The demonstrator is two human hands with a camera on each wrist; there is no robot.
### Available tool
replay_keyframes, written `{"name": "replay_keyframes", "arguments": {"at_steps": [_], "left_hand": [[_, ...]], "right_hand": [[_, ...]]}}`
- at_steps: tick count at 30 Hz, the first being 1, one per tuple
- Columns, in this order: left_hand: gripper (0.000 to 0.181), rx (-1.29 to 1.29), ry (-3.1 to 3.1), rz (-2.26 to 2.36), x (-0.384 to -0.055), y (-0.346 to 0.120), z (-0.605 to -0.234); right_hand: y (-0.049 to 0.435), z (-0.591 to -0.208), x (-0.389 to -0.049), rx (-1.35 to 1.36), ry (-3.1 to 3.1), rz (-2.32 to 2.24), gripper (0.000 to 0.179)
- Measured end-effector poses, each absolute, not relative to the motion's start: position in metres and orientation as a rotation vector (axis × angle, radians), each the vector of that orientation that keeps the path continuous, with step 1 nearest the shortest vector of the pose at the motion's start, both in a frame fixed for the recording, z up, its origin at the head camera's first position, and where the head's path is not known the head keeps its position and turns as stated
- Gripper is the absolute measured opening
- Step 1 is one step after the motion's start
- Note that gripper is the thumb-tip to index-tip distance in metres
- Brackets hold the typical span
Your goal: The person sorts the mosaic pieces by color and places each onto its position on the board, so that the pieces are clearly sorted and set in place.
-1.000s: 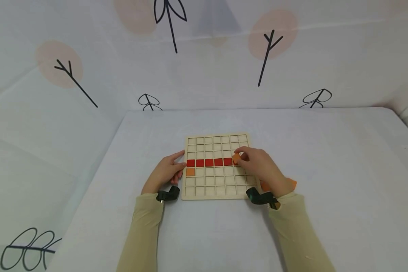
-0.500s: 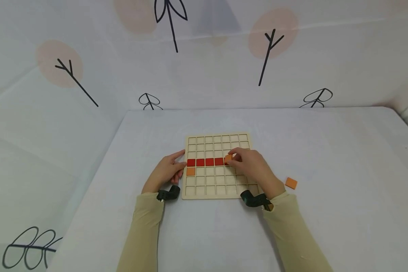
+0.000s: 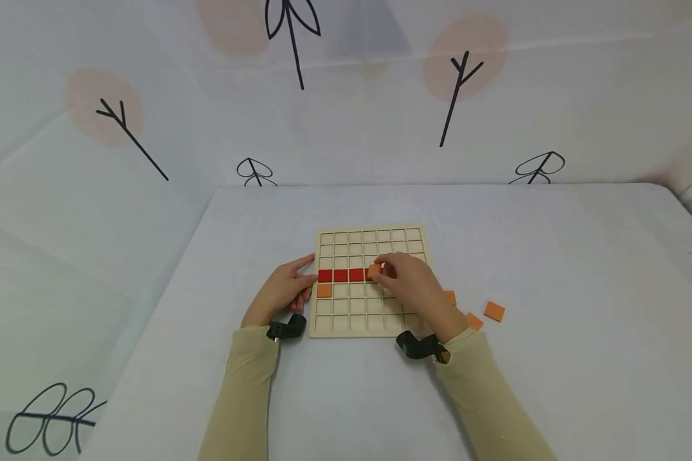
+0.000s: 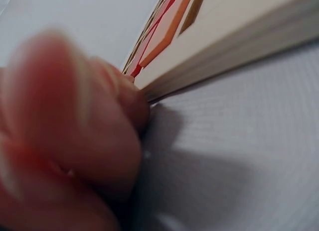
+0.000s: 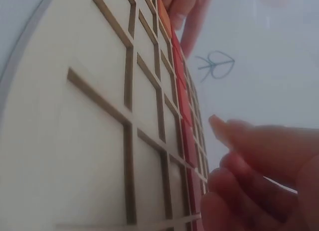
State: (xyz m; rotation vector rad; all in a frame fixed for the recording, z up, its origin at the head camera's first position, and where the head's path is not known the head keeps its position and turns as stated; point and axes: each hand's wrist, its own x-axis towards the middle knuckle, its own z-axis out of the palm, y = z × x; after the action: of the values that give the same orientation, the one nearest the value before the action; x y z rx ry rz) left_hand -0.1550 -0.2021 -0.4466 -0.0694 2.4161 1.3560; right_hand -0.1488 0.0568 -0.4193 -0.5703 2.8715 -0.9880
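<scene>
- White fabric wall with black line drawings (image 3: 352,121) stands at 12 o'clock, beyond the white cloth-covered table (image 3: 565,256).
- Two pale yellow-green sleeves (image 3: 239,390) reach in from 5 and 7 o'clock, each with a black wrist device (image 3: 288,326) near its cuff.
- Pale wooden square grid board (image 3: 352,333) lies flat on the table; its middle row bears flat red square tiles (image 3: 341,275), three in plain sight and a fourth partly covered.
- Right hand (image 3: 412,282) reaches over the board from 4 o'clock, hiding the row's 3 o'clock end.
- Left hand (image 3: 279,291) is at the board's 9 o'clock edge, thumb and index finger extended against it, clasping nothing.
- Orange square tile (image 3: 374,271) is pinched in the right fingertips over the fourth red tile; contact cannot be told.
- Seated orange tile (image 3: 324,291) fills the cell at 6 o'clock of the first red tile.
- Three loose orange tiles (image 3: 494,312) lie between the board's 3 and 4 o'clock, two partly behind the right forearm.
</scene>
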Motion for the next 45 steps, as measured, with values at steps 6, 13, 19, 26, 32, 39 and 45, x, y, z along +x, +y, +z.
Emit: {"name": "replay_keyframes", "arguments": {"at_steps": [6, 13, 19, 26, 32, 39, 45], "left_hand": [[0.052, -0.042, 2.416, 1.369, -0.155, -0.202, -0.446], [0.052, -0.044, 2.437, 1.349, -0.155, -0.202, -0.447], [0.052, -0.055, 2.434, 1.345, -0.153, -0.202, -0.448], [0.052, -0.064, 2.431, 1.337, -0.153, -0.201, -0.446], [0.052, -0.069, 2.433, 1.330, -0.154, -0.201, -0.443], [0.052, -0.092, 2.427, 1.319, -0.154, -0.200, -0.443], [0.051, -0.069, 2.441, 1.328, -0.154, -0.201, -0.445]], "right_hand": [[0.051, -0.423, -0.149, -0.624, 2.818, -1.046, 0.029], [0.038, -0.431, -0.144, -0.631, 2.777, -1.091, 0.029], [0.033, -0.437, -0.140, -0.566, 2.778, -1.136, 0.032], [0.029, -0.437, -0.138, -0.556, 2.790, -1.149, 0.030], [0.023, -0.440, -0.137, -0.610, 2.788, -1.168, 0.030], [0.020, -0.441, -0.135, -0.618, 2.803, -1.141, 0.026], [0.019, -0.441, -0.134, -0.613, 2.821, -1.068, 0.028]]}}
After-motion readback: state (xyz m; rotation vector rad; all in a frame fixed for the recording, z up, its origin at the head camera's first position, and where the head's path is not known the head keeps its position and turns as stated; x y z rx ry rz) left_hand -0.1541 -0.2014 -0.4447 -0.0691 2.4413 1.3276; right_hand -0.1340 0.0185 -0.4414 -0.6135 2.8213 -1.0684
